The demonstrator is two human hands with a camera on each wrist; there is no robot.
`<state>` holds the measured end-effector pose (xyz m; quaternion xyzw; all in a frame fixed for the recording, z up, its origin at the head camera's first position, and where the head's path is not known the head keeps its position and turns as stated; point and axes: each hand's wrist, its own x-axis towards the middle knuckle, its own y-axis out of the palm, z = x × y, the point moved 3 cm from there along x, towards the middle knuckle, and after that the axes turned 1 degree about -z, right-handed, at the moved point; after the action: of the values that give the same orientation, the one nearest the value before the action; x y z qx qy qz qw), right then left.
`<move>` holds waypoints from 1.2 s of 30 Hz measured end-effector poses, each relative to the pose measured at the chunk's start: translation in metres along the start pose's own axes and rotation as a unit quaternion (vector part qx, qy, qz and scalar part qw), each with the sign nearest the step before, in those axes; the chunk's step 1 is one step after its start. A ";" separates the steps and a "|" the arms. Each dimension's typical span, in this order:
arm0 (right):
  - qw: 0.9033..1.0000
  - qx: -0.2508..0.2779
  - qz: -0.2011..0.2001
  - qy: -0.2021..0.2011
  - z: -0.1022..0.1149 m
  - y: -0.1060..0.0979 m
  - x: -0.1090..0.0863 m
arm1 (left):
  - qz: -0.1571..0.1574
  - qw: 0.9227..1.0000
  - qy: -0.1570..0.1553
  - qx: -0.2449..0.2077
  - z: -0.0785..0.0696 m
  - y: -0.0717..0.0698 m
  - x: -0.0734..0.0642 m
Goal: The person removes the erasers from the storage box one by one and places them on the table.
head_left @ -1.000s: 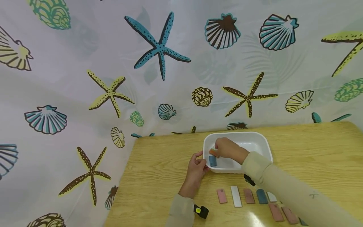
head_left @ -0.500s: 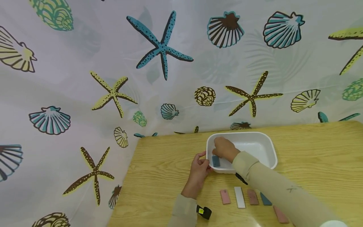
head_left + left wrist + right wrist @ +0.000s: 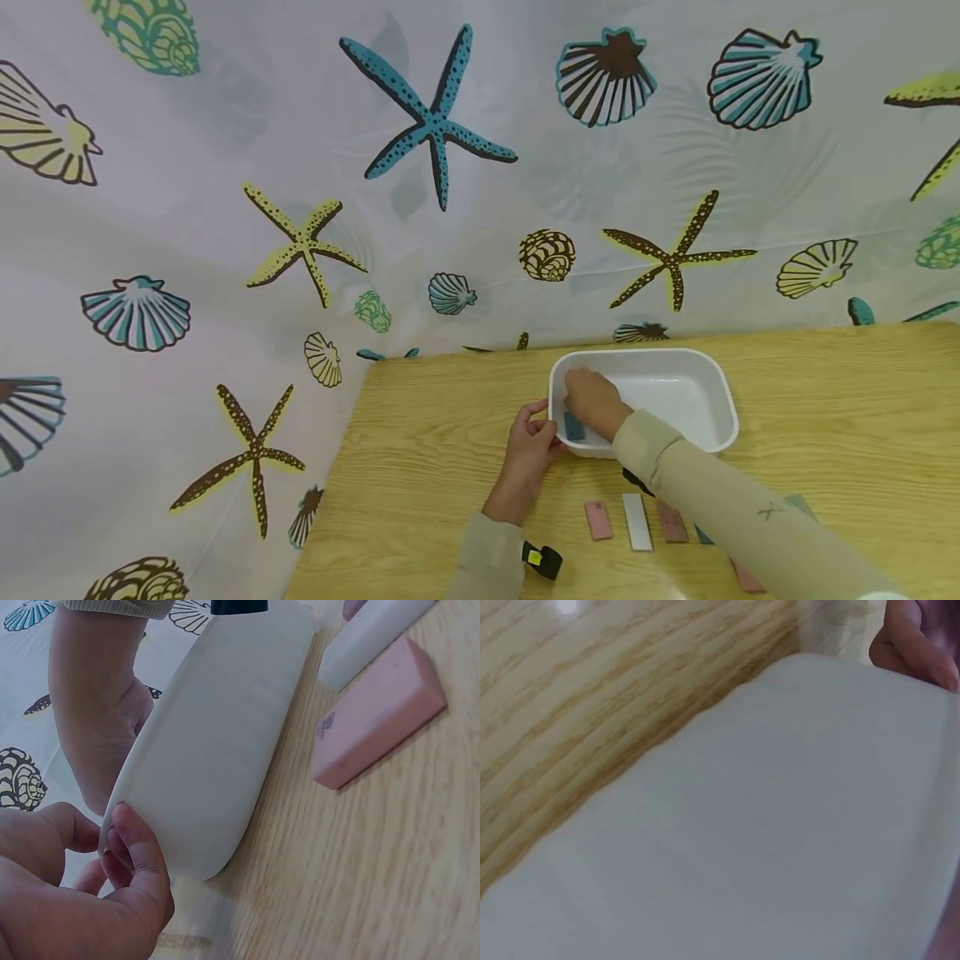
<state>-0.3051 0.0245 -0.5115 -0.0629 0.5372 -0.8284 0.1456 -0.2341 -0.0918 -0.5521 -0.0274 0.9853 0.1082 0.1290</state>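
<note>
A white plastic tub (image 3: pixel 678 450) stands on the wooden table. My left hand (image 3: pixel 528 442) pinches its near left corner at the rim, as the left wrist view also shows with the left hand's thumb and fingers (image 3: pixel 142 851). My right hand (image 3: pixel 592 400) is down inside the tub at its left end, knuckles up. Its fingertips and whatever lies under them are hidden. A blue eraser (image 3: pixel 574 427) lies in the tub just in front of the right hand. The right wrist view shows mostly the tub's outer wall (image 3: pixel 727 795).
In front of the tub lie a pink eraser (image 3: pixel 598 520), a long white eraser (image 3: pixel 637 522) and a darker pink one (image 3: pixel 671 522). More erasers are partly covered by the right sleeve (image 3: pixel 735 500). A seashell-printed curtain (image 3: pixel 480 208) hangs behind the table.
My right hand has shifted left in the tub. The orange eraser at its fingers a second ago is now out of sight. My left hand stays at the rim; the head view has shifted slightly.
</note>
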 end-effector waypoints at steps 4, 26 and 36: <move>1.000 -0.005 0.001 -0.024 -0.002 0.002 0.001 | -0.003 1.000 0.002 0.000 0.001 0.001 0.000; 0.884 0.449 0.129 0.010 -0.046 -0.021 -0.017 | -0.010 1.000 -0.005 0.013 0.001 -0.001 -0.002; 0.673 0.718 0.176 0.023 -0.032 -0.047 -0.046 | -0.001 1.000 -0.006 0.010 0.000 -0.002 -0.003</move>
<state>-0.2777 0.0844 -0.4794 0.1757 -0.2184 -0.9191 0.2768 -0.2315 -0.0932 -0.5518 -0.0266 0.9856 0.0988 0.1348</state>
